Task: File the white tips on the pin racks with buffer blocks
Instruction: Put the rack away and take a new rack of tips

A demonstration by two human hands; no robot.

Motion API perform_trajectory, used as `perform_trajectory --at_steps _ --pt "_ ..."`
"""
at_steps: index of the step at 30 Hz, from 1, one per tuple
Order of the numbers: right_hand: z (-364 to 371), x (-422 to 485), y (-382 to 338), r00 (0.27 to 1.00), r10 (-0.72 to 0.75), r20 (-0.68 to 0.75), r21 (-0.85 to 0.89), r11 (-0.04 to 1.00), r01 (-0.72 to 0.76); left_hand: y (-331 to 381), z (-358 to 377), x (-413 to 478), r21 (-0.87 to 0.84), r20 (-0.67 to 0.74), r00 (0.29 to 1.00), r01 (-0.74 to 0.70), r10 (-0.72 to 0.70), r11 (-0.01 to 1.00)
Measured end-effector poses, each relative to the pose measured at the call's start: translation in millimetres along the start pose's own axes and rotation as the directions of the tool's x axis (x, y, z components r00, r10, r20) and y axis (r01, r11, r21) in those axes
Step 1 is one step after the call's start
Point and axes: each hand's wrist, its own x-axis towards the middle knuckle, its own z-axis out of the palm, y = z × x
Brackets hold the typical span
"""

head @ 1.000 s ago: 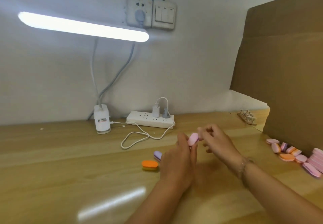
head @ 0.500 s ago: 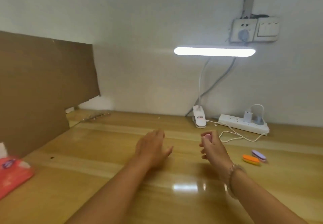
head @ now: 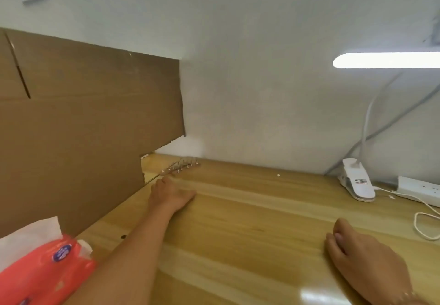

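Reaching for pin rack (head: 181, 167) with spread left hand (head: 169, 195), just short; right hand (head: 362, 259) resting on worktop (head: 250, 233), grip indiscernible. Next: pinch rack base, lift.

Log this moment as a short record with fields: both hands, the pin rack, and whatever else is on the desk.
left hand: stretched forward low over the desk, fingers straight, tips right by the pin rack; contact unclear
right hand: near right, low on the desk, fingers curled; whether it holds anything cannot be told
pin rack: on the desk at the wall, beside the cardboard's notched corner
cardboard: upright along the left side
desk: wooden
tissue pack: lower left
lamp base, power strip: far right
buffer blocks: none visible
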Motion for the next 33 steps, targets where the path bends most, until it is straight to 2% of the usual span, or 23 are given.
perform_trajectory --at_steps 3,10,16,19,23,25,26,27,29,30,31,32,33 --pt "8.1 7.4 0.6 1.000 0.024 -0.020 -0.007 1.000 -0.024 -0.2 7.3 33.8 -0.028 -0.027 0.999 0.032 -0.033 0.999" --pt "22.5 17.2 7.2 0.997 0.005 -0.081 0.152 0.988 0.008 -7.3 19.5 100.4 0.019 -0.030 0.997 0.070 -0.070 0.997" --pt "14.6 16.7 5.3 0.999 0.024 -0.043 0.173 0.985 -0.016 -7.9 30.0 112.5 -0.154 -0.115 0.985 0.108 -0.126 0.982" --pt "6.7 13.6 1.0 0.996 0.090 -0.021 0.142 0.986 -0.086 -5.9 26.6 96.0 -0.152 -0.092 0.995 0.033 -0.047 0.988" --pt "-3.6 9.7 -2.9 0.984 0.165 0.068 0.055 0.984 -0.169 21.6 23.5 39.9 -0.198 0.016 0.993 -0.108 0.114 0.974" --pt "-4.5 6.9 2.5 0.980 0.169 0.103 0.132 0.974 -0.182 48.6 26.8 -3.1 -0.218 0.076 0.969 -0.213 0.234 0.952" --pt "-6.2 6.1 5.8 0.980 0.176 0.088 0.263 0.945 -0.193 64.7 30.8 -26.8 -0.222 0.099 0.946 -0.281 0.308 0.934" --pt "-8.3 6.8 8.2 0.979 0.193 0.066 0.444 0.873 -0.202 80.5 36.5 -50.6 -0.220 0.121 0.918 -0.347 0.378 0.912" --pt "-16.3 7.4 18.3 0.960 0.270 0.076 0.748 0.621 -0.234 112.7 48.9 -98.8 -0.226 0.160 0.852 -0.459 0.498 0.859" --pt "-22.2 7.9 23.8 0.948 0.297 0.112 0.832 0.494 -0.253 126.8 54.1 -118.1 -0.238 0.177 0.821 -0.499 0.542 0.833" --pt "-29.0 5.2 34.9 0.938 0.324 0.120 0.861 0.437 -0.261 140.8 59.2 -138.6 -0.260 0.195 0.789 -0.531 0.583 0.806" --pt "-33.8 3.9 47.1 0.936 0.343 0.086 0.850 0.465 -0.248 151.7 61.8 -154.1 -0.283 0.207 0.763 -0.552 0.612 0.784" --pt "-38.4 1.6 60.2 0.930 0.367 0.018 0.809 0.541 -0.229 159.5 64.2 -166.5 -0.308 0.220 0.742 -0.563 0.633 0.767"
